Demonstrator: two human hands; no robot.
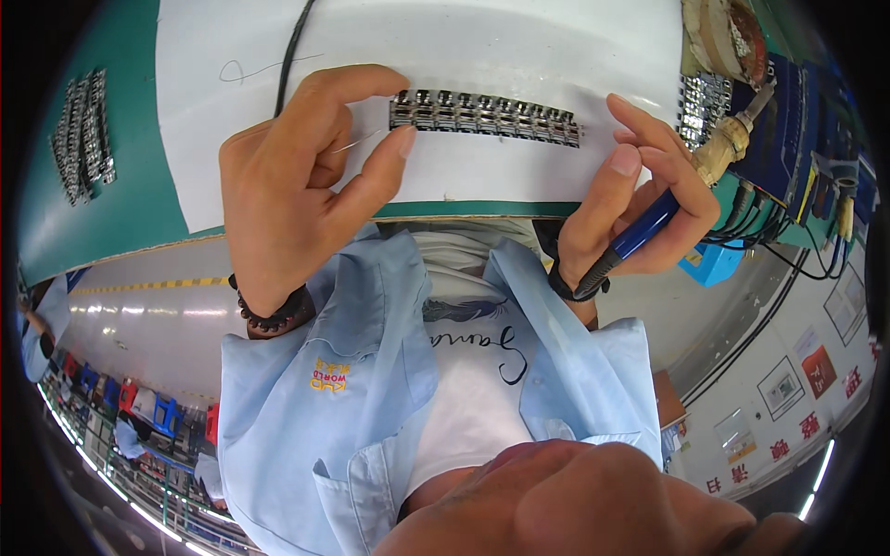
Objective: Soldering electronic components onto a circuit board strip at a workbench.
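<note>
A strip of small shiny metal parts in rows (487, 118) lies on the white sheet in front of me. My left hand (297, 171) has its index finger and thumb at opposite edges of the strip's left end, pinching it. A thin silvery wire (359, 142) sticks out from beside that hand's curled fingers. My right hand (644, 190), off the strip's right end, is wrapped round a soldering iron with a blue handle (647, 227). The iron's tan wrapped front part points away to the far right, clear of the strip.
The white sheet (519, 46) covers part of a green tabletop (139, 199). More metal strips lie at the far left (83, 139) and right (705, 107). A dark blue box (774, 139) with black cables stands at the right. A black cord (292, 51) crosses the sheet.
</note>
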